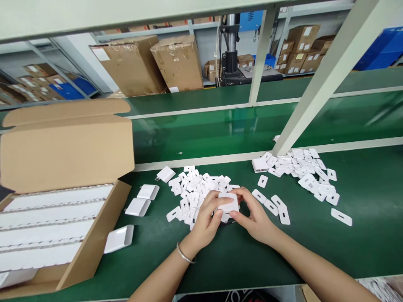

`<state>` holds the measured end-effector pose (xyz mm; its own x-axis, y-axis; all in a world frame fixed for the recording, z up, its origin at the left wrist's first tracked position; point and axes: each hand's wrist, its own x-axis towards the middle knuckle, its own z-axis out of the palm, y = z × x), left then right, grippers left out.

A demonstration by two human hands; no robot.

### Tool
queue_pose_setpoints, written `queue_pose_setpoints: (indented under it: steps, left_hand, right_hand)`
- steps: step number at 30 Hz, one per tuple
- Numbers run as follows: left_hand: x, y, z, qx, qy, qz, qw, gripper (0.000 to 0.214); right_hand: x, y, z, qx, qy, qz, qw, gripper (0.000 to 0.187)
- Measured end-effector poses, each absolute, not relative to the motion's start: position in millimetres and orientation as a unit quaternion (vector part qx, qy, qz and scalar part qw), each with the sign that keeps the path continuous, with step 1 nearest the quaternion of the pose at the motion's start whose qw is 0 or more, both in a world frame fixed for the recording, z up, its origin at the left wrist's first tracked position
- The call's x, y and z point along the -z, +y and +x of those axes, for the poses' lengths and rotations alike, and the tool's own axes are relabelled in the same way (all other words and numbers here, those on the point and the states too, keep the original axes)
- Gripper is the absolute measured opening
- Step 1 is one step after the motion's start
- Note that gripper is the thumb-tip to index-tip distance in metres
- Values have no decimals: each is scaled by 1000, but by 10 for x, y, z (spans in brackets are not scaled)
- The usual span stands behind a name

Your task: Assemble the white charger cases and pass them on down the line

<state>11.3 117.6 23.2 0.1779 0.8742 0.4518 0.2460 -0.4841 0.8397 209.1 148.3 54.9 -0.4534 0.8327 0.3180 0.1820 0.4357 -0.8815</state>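
Observation:
My left hand (206, 218) and my right hand (253, 214) meet over the green bench and together grip a white charger block (228, 204), fingers closed round its sides. Just behind the hands lies a heap of small white plastic plates (192, 191). A second heap of the same plates (302, 170) is spread out to the right, with a few loose ones (270, 205) near my right hand. A thin bracelet circles my left wrist.
An open cardboard box (63, 167) at the left holds rows of white chargers (47, 226). Several loose white chargers (138, 206) lie beside it. A white frame post (330, 75) slants up at the right. Cardboard cartons (151, 63) stand behind the conveyor.

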Motion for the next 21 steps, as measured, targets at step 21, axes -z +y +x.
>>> queue_pose_setpoints:
  steps: [21]
  left_hand:
    - [-752,1111,-280,-564,486,586,318,46]
  right_hand:
    - [-357,1697,2194,-162,-808,-375,424,67]
